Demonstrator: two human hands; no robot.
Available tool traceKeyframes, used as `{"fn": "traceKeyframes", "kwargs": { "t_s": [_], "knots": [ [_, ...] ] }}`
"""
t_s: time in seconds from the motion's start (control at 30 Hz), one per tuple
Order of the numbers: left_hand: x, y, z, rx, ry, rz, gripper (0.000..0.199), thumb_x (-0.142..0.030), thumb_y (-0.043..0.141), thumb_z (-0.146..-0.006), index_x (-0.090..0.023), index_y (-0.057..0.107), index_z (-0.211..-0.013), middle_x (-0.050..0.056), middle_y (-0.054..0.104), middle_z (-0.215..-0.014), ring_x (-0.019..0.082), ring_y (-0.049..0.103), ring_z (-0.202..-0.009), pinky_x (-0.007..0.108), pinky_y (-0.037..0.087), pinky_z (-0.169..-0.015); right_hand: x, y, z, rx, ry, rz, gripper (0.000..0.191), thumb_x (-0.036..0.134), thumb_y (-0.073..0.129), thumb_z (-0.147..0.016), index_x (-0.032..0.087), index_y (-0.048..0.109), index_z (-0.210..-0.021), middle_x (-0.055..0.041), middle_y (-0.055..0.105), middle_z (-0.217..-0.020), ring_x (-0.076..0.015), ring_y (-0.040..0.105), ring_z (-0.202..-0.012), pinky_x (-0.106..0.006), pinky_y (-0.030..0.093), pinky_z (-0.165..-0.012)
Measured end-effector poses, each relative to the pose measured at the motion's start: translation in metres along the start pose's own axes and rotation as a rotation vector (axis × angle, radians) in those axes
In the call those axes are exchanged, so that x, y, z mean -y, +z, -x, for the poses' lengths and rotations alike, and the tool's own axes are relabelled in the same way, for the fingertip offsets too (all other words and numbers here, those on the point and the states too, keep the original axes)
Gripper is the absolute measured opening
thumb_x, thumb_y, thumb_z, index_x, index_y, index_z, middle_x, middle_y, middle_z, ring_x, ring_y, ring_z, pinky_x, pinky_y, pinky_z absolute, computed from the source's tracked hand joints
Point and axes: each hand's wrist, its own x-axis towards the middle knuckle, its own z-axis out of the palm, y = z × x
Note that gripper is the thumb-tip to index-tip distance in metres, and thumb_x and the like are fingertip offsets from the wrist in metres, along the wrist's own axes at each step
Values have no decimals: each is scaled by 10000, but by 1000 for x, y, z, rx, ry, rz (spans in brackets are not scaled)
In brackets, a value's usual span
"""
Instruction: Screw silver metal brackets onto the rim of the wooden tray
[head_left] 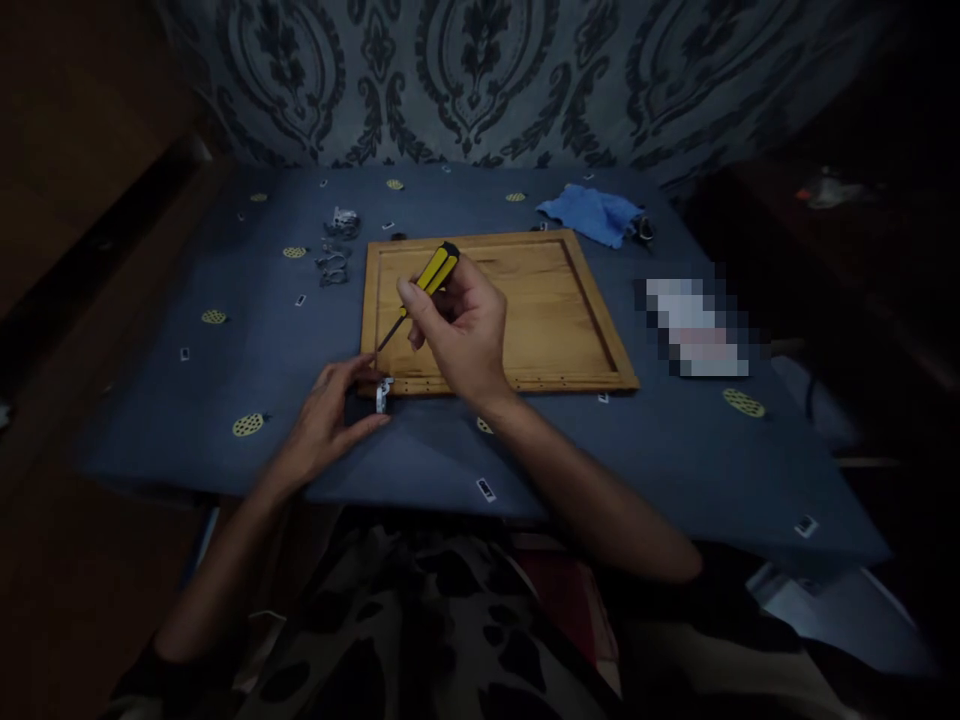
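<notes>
A framed wooden panel (499, 310) lies flat on the blue patterned cloth. My right hand (472, 325) grips a yellow and black screwdriver (436, 270) above the panel's left part, its shaft slanting down to the left. The tip is close to the fingers of my left hand (330, 410). Those fingers are at the panel's near left corner, around a small silver metal hinge (382, 395) at the edge, with thumb and fingers on either side of it. Small dark holes show along the near edge. Whether the tip touches anything is too small to tell.
Several metal hinges (332, 265) lie on the cloth (247, 370) beyond the panel's left side. A blue rag (592, 212) with a dark object beside it sits at the back right. A blurred-out rectangular item (697, 330) lies right of the panel. Patterned fabric hangs behind.
</notes>
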Motion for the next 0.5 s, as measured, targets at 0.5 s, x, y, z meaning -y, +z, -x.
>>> {"fn": "traceKeyframes", "kwargs": {
  "t_s": [0.5],
  "knots": [
    [6,5,2,-5,36,24,625,-407,699,-929,-265,418,-1469,100,697,-1266,284,605,-1237,512,497,-1069,-62,-20,-18,-162,385,-113,418,456,759,-709,230,493,-939,101,537,-690,-62,535,-471,-180,462,-439]
  ]
}}
